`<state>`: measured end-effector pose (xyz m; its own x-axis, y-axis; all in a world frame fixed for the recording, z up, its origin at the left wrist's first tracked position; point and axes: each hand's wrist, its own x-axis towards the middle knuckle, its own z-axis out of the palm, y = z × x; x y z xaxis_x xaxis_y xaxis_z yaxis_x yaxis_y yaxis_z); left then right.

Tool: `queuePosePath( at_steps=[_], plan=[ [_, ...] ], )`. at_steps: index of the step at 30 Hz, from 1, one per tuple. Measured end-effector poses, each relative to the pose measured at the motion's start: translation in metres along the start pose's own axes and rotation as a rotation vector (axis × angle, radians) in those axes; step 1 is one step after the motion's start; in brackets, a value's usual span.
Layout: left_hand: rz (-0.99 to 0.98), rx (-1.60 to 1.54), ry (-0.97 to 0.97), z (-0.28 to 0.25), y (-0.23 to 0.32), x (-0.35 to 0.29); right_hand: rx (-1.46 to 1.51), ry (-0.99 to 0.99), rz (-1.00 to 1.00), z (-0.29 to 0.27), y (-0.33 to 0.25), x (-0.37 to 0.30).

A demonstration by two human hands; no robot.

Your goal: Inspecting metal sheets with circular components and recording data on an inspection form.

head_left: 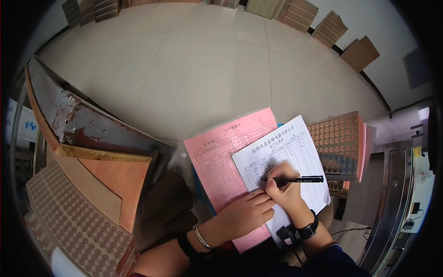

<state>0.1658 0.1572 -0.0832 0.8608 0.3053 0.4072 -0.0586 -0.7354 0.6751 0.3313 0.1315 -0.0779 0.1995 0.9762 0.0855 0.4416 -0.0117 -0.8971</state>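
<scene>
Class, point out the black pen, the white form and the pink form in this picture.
black pen point(300, 179), head view, middle of its barrel.
white form point(295, 147), head view, its upper printed area.
pink form point(217, 157), head view, its upper left part.

Two paper forms lie stacked near the middle: one pink printed sheet point(221, 157) underneath and one white ruled sheet point(295, 152) on top. One black pen point(300, 179) crosses the white sheet. Two bare hands rest there, the left hand point(247, 212) and the right hand point(286, 187). Two dark wristbands show, one per wrist, and one silver bangle point(201, 237) on the left.
</scene>
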Motion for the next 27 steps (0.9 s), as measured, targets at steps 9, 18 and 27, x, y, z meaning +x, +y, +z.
queuePosePath(
  at_steps=[9, 18, 27],
  plan=[
    [-0.007, -0.006, -0.017, -0.001, 0.000, 0.000, -0.024, -0.022, -0.002, -0.001, -0.002, 0.000],
    [-0.011, 0.011, -0.022, -0.001, 0.000, -0.001, -0.054, 0.022, -0.031, 0.000, 0.000, 0.001],
    [0.011, -0.037, -0.017, 0.000, -0.001, -0.001, 0.292, 0.024, 0.162, -0.006, 0.000, -0.003]
  ],
)
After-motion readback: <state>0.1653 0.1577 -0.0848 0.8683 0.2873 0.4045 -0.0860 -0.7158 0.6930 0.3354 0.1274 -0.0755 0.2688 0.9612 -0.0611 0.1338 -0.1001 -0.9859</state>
